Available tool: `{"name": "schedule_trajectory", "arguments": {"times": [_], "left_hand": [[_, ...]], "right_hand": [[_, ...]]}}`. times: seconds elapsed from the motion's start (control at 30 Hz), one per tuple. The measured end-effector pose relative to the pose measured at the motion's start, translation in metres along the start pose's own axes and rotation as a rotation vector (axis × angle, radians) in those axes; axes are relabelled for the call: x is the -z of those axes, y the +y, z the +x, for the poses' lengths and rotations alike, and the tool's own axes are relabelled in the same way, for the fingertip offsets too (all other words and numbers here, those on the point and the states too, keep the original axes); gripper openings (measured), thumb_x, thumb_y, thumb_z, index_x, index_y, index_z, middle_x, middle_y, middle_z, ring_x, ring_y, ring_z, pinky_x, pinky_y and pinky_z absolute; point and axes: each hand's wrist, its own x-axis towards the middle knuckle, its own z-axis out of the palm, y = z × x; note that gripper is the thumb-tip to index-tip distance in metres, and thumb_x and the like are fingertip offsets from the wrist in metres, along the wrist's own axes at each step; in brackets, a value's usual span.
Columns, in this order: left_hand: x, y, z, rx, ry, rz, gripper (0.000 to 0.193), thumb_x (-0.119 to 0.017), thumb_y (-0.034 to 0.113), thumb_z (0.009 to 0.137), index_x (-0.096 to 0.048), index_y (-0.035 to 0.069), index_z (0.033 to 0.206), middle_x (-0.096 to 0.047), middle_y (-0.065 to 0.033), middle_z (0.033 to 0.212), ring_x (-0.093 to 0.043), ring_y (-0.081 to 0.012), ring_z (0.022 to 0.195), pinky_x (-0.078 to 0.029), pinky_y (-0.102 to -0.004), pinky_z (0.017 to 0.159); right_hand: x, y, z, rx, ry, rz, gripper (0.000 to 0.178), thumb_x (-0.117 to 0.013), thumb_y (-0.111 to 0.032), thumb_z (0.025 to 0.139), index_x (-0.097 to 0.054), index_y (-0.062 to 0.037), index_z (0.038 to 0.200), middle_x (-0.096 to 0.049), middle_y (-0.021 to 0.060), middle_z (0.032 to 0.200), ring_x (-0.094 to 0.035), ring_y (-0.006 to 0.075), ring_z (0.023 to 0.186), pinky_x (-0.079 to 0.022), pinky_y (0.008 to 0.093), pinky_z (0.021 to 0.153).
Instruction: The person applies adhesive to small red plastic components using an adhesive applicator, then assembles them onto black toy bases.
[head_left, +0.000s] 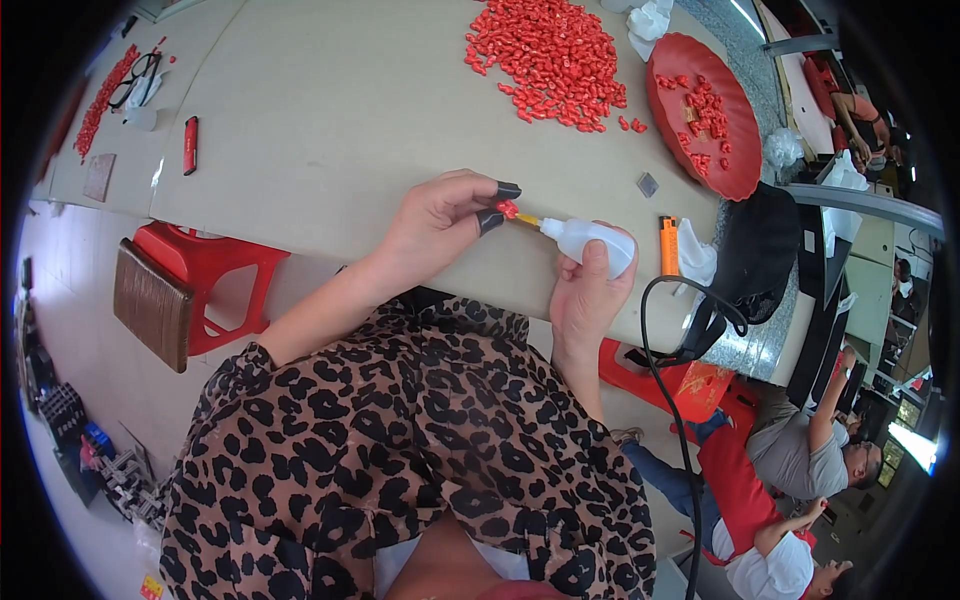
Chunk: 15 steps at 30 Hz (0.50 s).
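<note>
Between the black-covered thumb and fingertip of my left hand [435, 222] is a small glossy red piece [507, 209]. My right hand [590, 290] grips a white squeeze bottle [588, 243], which lies nearly level and points left. Its thin yellowish nozzle [527, 219] reaches the red piece; whether it touches or stops just short I cannot tell. Both hands are over the near edge of the pale table [330, 130]. Beyond them a large heap of similar red pieces [550, 60] is spread out. A red scalloped dish [735, 150] at the right holds more of them.
An orange lighter [669, 245] lies by crumpled white tissue [697, 257] and a black bag [760, 260] at the right. A small grey square [648, 185] rests nearby. Leftward are a red lighter [190, 145], glasses [140, 80] and a red stool [225, 290]. A black cable [670, 375] hangs at my right.
</note>
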Motion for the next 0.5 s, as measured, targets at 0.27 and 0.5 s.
{"name": "schedule_trajectory", "arguments": {"times": [0.27,0.5], "left_hand": [[-0.0002,-0.0005,0.0005,0.000,-0.001,0.008,0.022,-0.049,-0.008,0.076,-0.051,-0.004,0.098,-0.049,-0.0057,0.094,-0.053,-0.0121,0.089,-0.043,-0.0233,0.081],[-0.0006,0.0012,0.0005,0.000,0.007,0.014,0.023,-0.048,-0.009,0.076,-0.051,-0.004,0.098,-0.049,-0.0060,0.094,-0.053,-0.0124,0.089,-0.043,-0.0235,0.081]], "right_hand": [[-0.0006,-0.0004,0.0000,-0.002,-0.021,0.000,0.026,-0.058,-0.008,0.077,-0.041,-0.0051,0.096,-0.047,0.0036,0.088,-0.046,0.0080,0.067,-0.035,0.0186,0.048],[-0.0017,0.0015,0.0005,0.039,0.004,-0.060,0.029,-0.058,-0.017,0.077,-0.043,-0.0031,0.097,-0.051,0.0067,0.080,-0.044,0.0092,0.058,-0.032,0.0196,0.048]]}}
